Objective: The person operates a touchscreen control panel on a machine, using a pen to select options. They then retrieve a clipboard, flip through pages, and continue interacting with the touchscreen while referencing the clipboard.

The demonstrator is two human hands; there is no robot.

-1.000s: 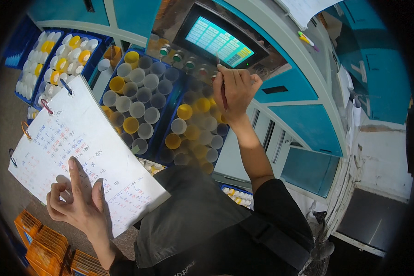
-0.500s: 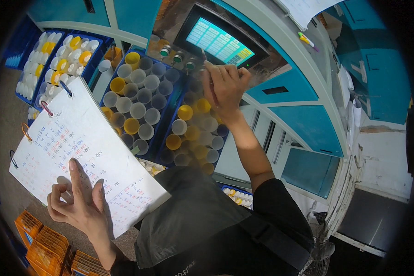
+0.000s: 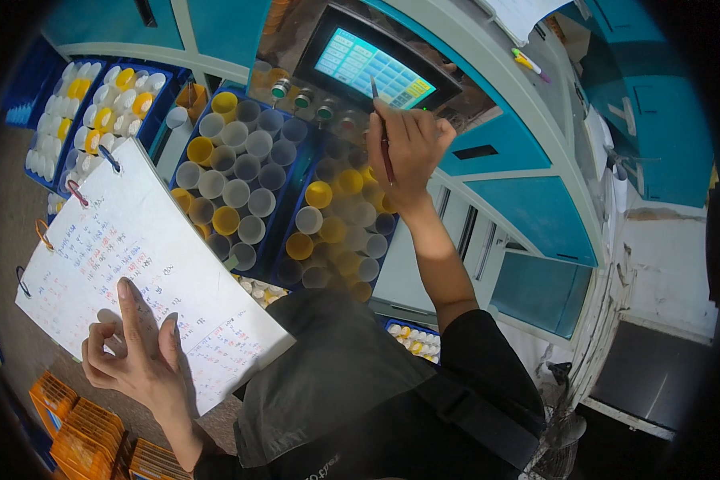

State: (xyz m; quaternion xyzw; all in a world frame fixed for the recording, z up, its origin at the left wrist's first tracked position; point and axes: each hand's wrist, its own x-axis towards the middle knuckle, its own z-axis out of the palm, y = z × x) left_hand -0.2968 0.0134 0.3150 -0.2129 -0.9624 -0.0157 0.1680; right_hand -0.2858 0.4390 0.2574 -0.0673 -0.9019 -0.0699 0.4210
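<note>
A thick ring-bound notebook (image 3: 216, 320) with handwritten blue and red lines lies tilted in front of me on the left. My left hand (image 3: 136, 344) rests on its page, index finger stretched along the writing, thumb apart and the other fingers curled; it grips nothing. Up at the machine, my right hand (image 3: 408, 148) is closed around a slim dark red pen (image 3: 386, 152). The pen's tip points up at the lit touchscreen (image 3: 368, 68) and overlaps its lower middle; whether it touches the glass I cannot tell.
Below the screen are green-ringed push buttons (image 3: 303, 98). Blue crates hold white and yellow tubes (image 3: 236, 193), standing open end up. More filled crates (image 3: 114, 112) stand far left. Orange baskets (image 3: 84, 436) sit at lower left. A marker (image 3: 530, 64) lies on the machine's ledge.
My right hand has moved rightward and slightly down with the pen, its tip shifting across the screen. The screen's layout looks different. My left hand stays on the page.
</note>
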